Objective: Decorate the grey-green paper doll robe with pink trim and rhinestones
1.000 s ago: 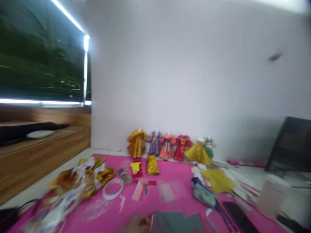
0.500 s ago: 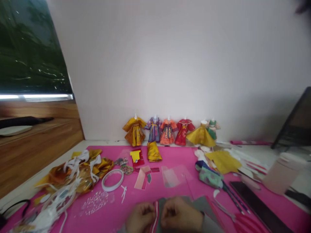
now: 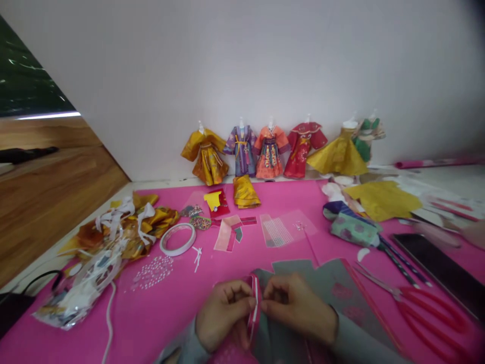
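1. The left hand (image 3: 227, 311) is near the middle of the bench's near edge, its grip clamped on the pink-edged white strip (image 3: 255, 298) that stands upright between thumb and fingers.
2. The right hand (image 3: 299, 308) is just beside it, fingertips drawn together on the grey fabric (image 3: 322, 283) next to that strip.
3. The grey fabric lies along the bench's near edge, from the middle toward the right, partly under the right forearm.
4. Red-handled scissors (image 3: 397, 294) lie right of the fabric, toward the near right corner; a dark phone (image 3: 439, 270) is beyond them, nearer the right edge.
5. The bench (image 3: 159, 323) is pink over most of its top. A white tape roll (image 3: 177, 252) lies left of centre.
6. Gold fabric scraps (image 3: 164, 222) are heaped toward the left edge.
7. Small dresses, including a coral one (image 3: 271, 151) and a red one (image 3: 303, 151), stand in a row along the far edge.
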Available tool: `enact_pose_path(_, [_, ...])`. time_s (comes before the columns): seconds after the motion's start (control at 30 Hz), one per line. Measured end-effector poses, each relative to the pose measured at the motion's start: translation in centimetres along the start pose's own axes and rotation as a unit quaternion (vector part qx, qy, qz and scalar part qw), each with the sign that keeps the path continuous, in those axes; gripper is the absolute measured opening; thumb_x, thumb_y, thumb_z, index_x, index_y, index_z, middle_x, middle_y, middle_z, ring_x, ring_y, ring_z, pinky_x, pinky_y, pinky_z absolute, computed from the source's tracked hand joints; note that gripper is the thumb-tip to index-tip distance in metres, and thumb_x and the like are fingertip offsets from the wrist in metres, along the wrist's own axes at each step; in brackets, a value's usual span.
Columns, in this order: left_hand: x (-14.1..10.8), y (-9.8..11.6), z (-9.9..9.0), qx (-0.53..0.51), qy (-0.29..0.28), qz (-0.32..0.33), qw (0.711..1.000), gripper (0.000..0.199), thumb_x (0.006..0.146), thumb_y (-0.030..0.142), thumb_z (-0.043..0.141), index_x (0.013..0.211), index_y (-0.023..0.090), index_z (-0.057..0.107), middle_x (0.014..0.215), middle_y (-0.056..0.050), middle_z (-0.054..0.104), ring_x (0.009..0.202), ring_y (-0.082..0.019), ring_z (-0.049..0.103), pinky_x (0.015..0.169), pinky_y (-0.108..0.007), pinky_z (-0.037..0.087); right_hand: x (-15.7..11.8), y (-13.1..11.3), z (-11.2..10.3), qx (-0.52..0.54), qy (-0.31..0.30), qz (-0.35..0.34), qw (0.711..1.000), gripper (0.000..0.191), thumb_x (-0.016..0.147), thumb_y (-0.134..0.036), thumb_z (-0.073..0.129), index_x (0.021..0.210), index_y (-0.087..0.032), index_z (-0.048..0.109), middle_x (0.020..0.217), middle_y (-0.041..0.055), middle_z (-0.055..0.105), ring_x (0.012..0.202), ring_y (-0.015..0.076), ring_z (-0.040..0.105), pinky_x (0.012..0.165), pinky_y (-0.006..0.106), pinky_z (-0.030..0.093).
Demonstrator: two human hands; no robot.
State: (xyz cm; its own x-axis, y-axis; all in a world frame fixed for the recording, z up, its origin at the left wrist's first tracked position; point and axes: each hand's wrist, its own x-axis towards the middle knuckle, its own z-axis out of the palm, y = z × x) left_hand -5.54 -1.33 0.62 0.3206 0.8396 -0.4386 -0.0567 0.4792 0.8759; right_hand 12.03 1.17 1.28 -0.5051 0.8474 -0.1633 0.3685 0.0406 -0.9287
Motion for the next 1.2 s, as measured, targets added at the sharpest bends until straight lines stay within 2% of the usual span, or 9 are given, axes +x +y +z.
enact_pose_path(0.2, [-0.43, 0.79, 0.29, 0.003, -0.013, -0.03, 0.999, 0.037, 0.062, 0.044, 0.074, 0.074, 0.017, 0.05, 0.041, 0.003, 0.057, 0.037, -0.017, 0.06, 0.035, -0.02, 0.044, 0.08, -0.51, -0.41, 0.046, -0.007, 0.033, 0.998, 0.009, 0.072, -0.014, 0.059, 0.063, -0.014, 0.059, 0.049, -0.0075, 0.042, 0.047, 0.0061, 0.034, 0.045, 0.019, 0.023])
enact_pose_path(0.5, [-0.67, 0.62, 0.37, -0.006, -0.018, -0.043, 0.999, 0.037, 0.062, 0.043, 0.075, 0.071, 0.018, 0.049, 0.044, 0.006, 0.054, 0.031, -0.013, 0.055, 0.03, -0.017, 0.037, 0.19, -0.43, -0.51, 0.112, -0.027, 0.039, 0.993, 0.007, 0.07, -0.019, 0.063, 0.069, -0.014, 0.06, 0.053, -0.0064, 0.045, 0.049, 0.0068, 0.036, 0.047, 0.02, 0.026])
enact_pose_path(0.73, [-0.81, 1.04, 0.49, -0.006, -0.018, -0.038, 0.999, 0.04, 0.06, 0.044, 0.076, 0.073, 0.018, 0.049, 0.05, 0.006, 0.057, 0.033, -0.013, 0.057, 0.032, -0.018, 0.042, 0.24, -0.64, -0.61, 0.122, -0.038, 0.055, 0.99, 0.009, 0.074, -0.016, 0.062, 0.066, -0.014, 0.058, 0.052, -0.0063, 0.046, 0.048, 0.0063, 0.036, 0.046, 0.02, 0.026])
enact_pose_path(1.03, [-0.72, 0.86, 0.82, 0.016, 0.014, -0.038, 0.999, 0.039, 0.06, 0.046, 0.073, 0.068, 0.019, 0.047, 0.038, 0.008, 0.05, 0.03, -0.012, 0.054, 0.031, -0.017, 0.041, 0.14, -0.88, -0.4, 0.113, -0.037, 0.056, 0.991, 0.011, 0.074, -0.015, 0.063, 0.064, -0.015, 0.057, 0.05, -0.0071, 0.043, 0.047, 0.0059, 0.034, 0.045, 0.019, 0.026])
enact_pose_path(1.2, [-0.81, 0.92, 0.79, 0.018, -0.002, -0.041, 0.999, 0.033, 0.061, 0.04, 0.071, 0.069, 0.018, 0.048, 0.04, 0.006, 0.053, 0.032, -0.013, 0.056, 0.032, -0.019, 0.044, 0.17, -0.98, -0.37, 0.106, -0.033, 0.066, 0.992, 0.011, 0.073, -0.012, 0.062, 0.063, -0.014, 0.057, 0.049, -0.0078, 0.041, 0.046, 0.006, 0.032, 0.044, 0.02, 0.024])
